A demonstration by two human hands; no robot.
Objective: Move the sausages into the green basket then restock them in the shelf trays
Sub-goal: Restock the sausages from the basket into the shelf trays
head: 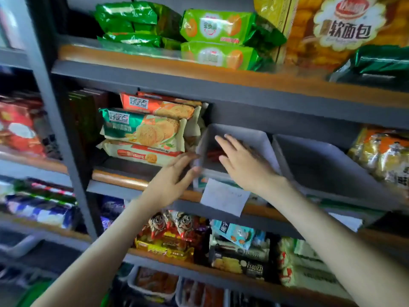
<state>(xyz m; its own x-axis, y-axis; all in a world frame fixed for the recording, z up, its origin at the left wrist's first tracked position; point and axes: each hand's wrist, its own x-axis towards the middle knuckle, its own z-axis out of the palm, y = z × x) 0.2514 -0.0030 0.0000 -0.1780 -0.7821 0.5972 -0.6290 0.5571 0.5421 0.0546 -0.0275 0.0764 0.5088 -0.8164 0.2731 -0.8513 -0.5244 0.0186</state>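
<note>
Two grey shelf trays stand side by side on the middle shelf. My left hand (177,173) grips the front left corner of the left tray (250,135). Reaching over that tray's front rim, my right hand (241,160) has its fingers spread flat inside. Red sausages (213,155) lie in the tray, partly hidden under my right hand. I cannot tell whether the fingers touch them. The right tray (321,160) shows nothing inside. A green edge, perhaps the basket (31,295), shows at the bottom left, blurred.
Biscuit packs (143,129) are stacked just left of the left tray. A white paper label (223,197) hangs under it. Snack bags fill the shelves above and below, and orange-yellow packs (385,151) sit right of the right tray.
</note>
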